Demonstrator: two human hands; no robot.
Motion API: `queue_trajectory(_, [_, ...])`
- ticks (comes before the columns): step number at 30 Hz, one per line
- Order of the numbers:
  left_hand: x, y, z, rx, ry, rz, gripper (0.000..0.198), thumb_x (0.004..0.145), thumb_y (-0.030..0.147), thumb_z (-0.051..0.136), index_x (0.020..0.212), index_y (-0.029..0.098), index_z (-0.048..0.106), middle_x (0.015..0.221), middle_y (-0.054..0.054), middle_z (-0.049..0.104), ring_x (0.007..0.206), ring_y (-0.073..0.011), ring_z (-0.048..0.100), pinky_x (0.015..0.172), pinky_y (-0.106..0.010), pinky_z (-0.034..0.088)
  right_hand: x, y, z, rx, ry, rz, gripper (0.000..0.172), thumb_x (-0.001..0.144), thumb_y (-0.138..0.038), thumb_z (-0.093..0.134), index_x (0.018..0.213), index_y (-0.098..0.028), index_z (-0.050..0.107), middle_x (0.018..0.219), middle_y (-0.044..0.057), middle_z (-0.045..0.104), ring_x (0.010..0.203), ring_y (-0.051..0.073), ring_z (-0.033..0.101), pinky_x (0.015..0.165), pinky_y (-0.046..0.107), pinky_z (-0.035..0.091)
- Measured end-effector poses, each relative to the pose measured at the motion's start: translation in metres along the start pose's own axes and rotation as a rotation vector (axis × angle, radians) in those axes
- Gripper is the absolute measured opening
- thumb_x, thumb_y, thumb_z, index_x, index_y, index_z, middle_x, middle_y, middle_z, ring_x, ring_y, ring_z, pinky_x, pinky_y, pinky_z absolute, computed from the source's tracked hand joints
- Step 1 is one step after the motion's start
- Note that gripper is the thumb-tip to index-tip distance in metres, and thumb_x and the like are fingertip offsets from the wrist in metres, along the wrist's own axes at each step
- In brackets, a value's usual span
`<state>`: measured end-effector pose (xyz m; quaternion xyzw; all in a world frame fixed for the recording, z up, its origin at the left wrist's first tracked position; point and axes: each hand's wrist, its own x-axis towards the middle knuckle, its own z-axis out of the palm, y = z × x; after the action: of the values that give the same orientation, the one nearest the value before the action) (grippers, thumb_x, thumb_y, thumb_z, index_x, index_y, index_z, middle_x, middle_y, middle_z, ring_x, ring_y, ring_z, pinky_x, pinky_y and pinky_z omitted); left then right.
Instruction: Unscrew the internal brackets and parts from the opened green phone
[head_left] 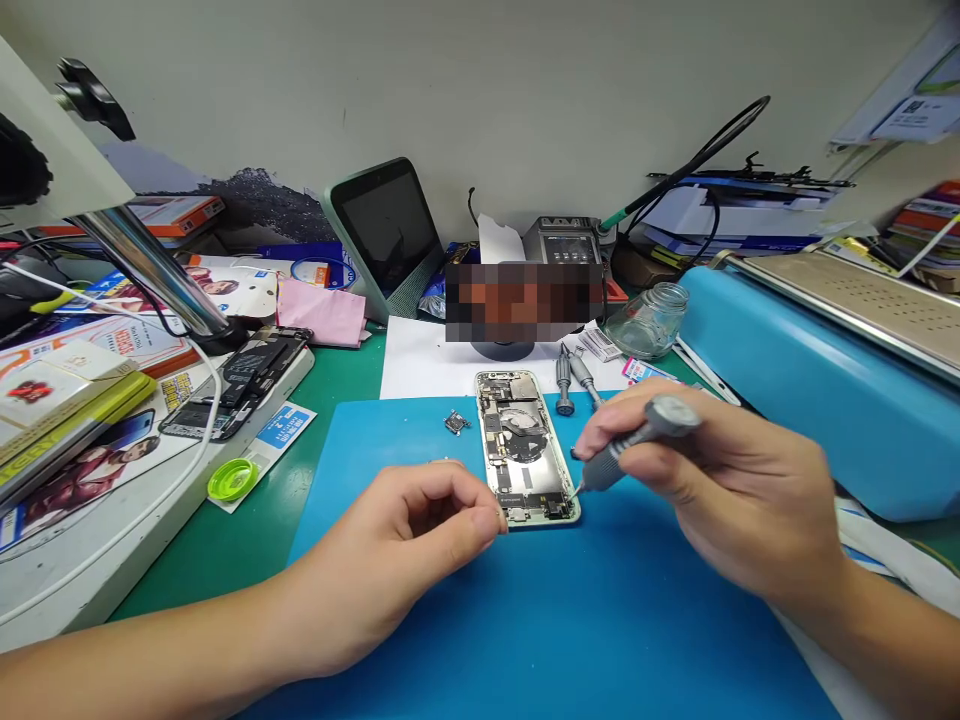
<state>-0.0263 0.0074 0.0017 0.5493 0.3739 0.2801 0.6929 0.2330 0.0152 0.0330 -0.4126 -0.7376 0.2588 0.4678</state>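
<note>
An opened smartphone (559, 455) lies on the blue mat with its inner parts bare, its long side pointing away from me. My left hand (427, 545) is closed, thumb and forefinger pinched at the phone's lower left corner. In my right hand (720, 475) is a grey precision screwdriver (622, 445), tilted, its cap end up toward the palm. The thin tip meets the phone near its lower right edge; what exactly it touches is too small to tell. Left of the phone sits a small dark phone part (456, 423).
Two more screwdrivers (564, 380) lie beyond the phone, near a glass jar (651, 320). A blue machine (795, 390) stands at the right. On the left are a metal stand post (157, 270), another opened phone (244, 380) and a green cap (232, 480). A screen device (386, 230) stands behind.
</note>
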Motion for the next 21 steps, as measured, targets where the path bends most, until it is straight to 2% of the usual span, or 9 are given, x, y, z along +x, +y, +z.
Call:
queue_trajectory(2, [-0.001,0.0,0.0,0.01,0.001,0.0,0.028,0.099,0.043,0.068,0.084,0.02,0.068,0.078,0.003,0.055,0.072,-0.0118,0.044,0.064,-0.023,0.037,-0.004,-0.003,0.01,0.143,-0.065,0.107,0.012,0.097,-0.045,0.072,0.104,-0.037,0.076,0.086,-0.002,0.075,0.074,0.015,0.073,0.065,0.025,0.063])
queue_trajectory(5, [-0.001,0.0,0.0,0.039,0.011,-0.006,0.029,0.099,0.045,0.067,0.086,0.02,0.068,0.079,0.003,0.056,0.073,-0.0122,0.045,0.066,-0.023,0.037,-0.012,-0.007,0.022,0.228,-0.179,0.106,0.013,0.098,-0.04,0.072,0.111,-0.037,0.073,0.089,-0.002,0.076,0.078,0.014,0.075,0.069,0.021,0.064])
queue_trajectory(9, [-0.001,-0.001,0.0,0.047,0.012,0.003,0.03,0.099,0.047,0.067,0.086,0.02,0.069,0.08,0.003,0.056,0.074,-0.013,0.046,0.067,-0.024,0.037,-0.021,-0.005,0.029,0.287,-0.226,0.049,0.04,0.101,-0.029,0.067,0.134,-0.048,0.056,0.097,-0.004,0.076,0.084,0.014,0.077,0.073,0.023,0.066])
queue_trajectory(13, [-0.001,-0.003,0.0,0.053,0.008,0.001,0.03,0.099,0.048,0.067,0.088,0.021,0.07,0.081,0.002,0.057,0.076,-0.014,0.048,0.069,-0.025,0.038,-0.022,0.0,0.025,0.139,-0.323,-0.114,0.04,0.101,-0.025,0.064,0.136,-0.045,0.056,0.1,0.0,0.076,0.086,0.017,0.077,0.078,0.03,0.067])
queue_trajectory(17, [-0.001,-0.003,0.001,0.054,0.006,-0.001,0.03,0.099,0.049,0.068,0.087,0.021,0.071,0.082,0.002,0.059,0.078,-0.014,0.049,0.071,-0.025,0.039,-0.018,-0.004,0.021,0.025,-0.468,-0.362,0.066,0.1,-0.025,0.066,0.155,-0.041,0.034,0.094,0.002,0.078,0.085,0.021,0.078,0.078,0.033,0.066])
queue_trajectory(19, [0.0,-0.002,0.001,0.039,0.005,-0.004,0.03,0.099,0.048,0.068,0.086,0.021,0.07,0.082,0.003,0.059,0.077,-0.0135,0.049,0.07,-0.025,0.039,-0.015,-0.008,0.02,-0.05,-0.557,-0.415,0.055,0.104,-0.023,0.058,0.152,-0.037,0.038,0.087,0.001,0.077,0.079,0.02,0.076,0.072,0.03,0.063])
queue_trajectory(21, [0.0,-0.001,0.001,0.028,0.002,0.004,0.029,0.099,0.047,0.068,0.087,0.021,0.07,0.082,0.003,0.06,0.077,-0.0131,0.049,0.07,-0.025,0.039,-0.012,-0.012,0.019,-0.099,-0.648,-0.416,0.044,0.106,-0.021,0.05,0.147,-0.035,0.046,0.089,0.001,0.078,0.078,0.018,0.075,0.069,0.028,0.061])
